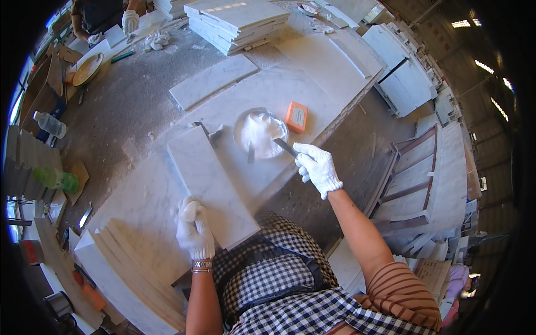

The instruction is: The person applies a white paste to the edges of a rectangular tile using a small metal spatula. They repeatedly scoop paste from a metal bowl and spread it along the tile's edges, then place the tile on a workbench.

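My right hand (318, 169), in a white knit glove, pinches a dark, flat putty knife (286, 147). Its tip is at the right rim of a round bowl (244, 113) of white powder or paste (259, 133). A second dark, flat strip (250, 153) leans at the bowl's near side. My left hand (194, 230), gloved too, is curled closed against the left edge of a rectangular marble tile (209, 181); whatever its fingers hold is hidden. Across the tile's far end lies a dark angled metal tool (202, 128). Right of the bowl stands an orange box (296, 117).
Marble slabs (215, 81) lie around the bowl, and a tile stack (237, 25) rises behind. Curved stone pieces (131, 268) stand near left. Bottles (56, 180) are farther left. A co-worker's gloved hand (130, 21) is at the far left. A metal frame (407, 173) stands right.
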A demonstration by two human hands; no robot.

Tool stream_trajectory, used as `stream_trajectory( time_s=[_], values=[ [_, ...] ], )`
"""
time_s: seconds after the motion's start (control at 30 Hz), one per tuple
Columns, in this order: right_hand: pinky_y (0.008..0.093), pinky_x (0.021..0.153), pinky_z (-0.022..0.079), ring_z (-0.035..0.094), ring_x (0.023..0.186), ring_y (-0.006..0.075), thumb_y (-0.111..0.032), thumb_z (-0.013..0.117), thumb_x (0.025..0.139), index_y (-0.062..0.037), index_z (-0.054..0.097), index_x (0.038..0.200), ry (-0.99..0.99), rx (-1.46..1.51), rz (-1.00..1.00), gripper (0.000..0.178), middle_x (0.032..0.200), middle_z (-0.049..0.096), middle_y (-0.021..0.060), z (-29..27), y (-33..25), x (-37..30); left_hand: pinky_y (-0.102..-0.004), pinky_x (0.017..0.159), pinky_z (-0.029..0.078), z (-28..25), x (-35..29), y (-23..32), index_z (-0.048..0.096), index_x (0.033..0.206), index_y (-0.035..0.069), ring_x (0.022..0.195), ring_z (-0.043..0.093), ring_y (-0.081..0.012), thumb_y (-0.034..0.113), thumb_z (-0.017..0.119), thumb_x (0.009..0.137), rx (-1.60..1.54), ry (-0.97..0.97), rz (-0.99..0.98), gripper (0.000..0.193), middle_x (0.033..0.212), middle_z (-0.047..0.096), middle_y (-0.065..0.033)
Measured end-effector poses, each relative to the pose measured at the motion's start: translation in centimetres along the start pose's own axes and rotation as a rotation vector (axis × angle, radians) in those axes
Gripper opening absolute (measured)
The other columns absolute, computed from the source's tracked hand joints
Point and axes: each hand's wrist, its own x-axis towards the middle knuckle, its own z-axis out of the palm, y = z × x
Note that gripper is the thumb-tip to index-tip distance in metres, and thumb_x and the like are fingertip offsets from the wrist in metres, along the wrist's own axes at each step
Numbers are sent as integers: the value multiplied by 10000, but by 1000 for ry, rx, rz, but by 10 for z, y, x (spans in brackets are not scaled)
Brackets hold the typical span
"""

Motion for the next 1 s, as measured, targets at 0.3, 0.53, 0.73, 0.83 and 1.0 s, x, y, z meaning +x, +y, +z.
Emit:
stream_trajectory(
  time_s=[0.3, 0.53, 0.73, 0.83, 1.0],
  values=[
    [276, 552, 525, 602, 660, 88, -70, 631, 995, -42, 728, 1322, 3, 45, 46, 342, 906, 703, 32, 6, 4, 5, -518, 1247, 301, 0, -3, -4, 709, 1126, 27, 1223, 674, -307, 143, 646, 1035, -12, -26, -93, 160, 1261, 746, -156],
    [238, 534, 515, 575, 642, 54, -64, 627, 1016, -20, 700, 1336, 2, 22, 3, 331, 868, 671, 8, 6, 6, 1, -509, 1240, 318, 1, -2, -5, 716, 1107, 34, 1213, 678, -296, 139, 633, 1042, -83, -23, -80, 149, 1239, 747, -152],
    [236, 538, 516, 578, 660, 50, -56, 631, 1017, -17, 701, 1340, 22, -21, -24, 332, 873, 676, 8, -2, 5, -20, -478, 1208, 362, -3, -3, 1, 734, 1093, 44, 1191, 670, -312, 125, 645, 1030, -30, -15, -60, 136, 1227, 745, -144],
    [244, 554, 527, 594, 659, 60, -77, 642, 1004, -47, 730, 1323, 21, -8, 1, 332, 902, 701, 18, 0, 7, -37, -453, 1200, 384, -10, -14, 6, 738, 1103, 41, 1190, 671, -308, 91, 644, 1015, -97, -39, -87, 137, 1235, 744, -140],
    [215, 561, 518, 589, 667, 37, -53, 645, 1011, -16, 705, 1348, -90, 0, -2, 345, 899, 702, 22, 19, 15, -77, -471, 1218, 373, -32, -52, 15, 761, 1093, 36, 1182, 706, -291, 95, 658, 1003, -94, -83, -128, 150, 1201, 769, -140]
  ],
)
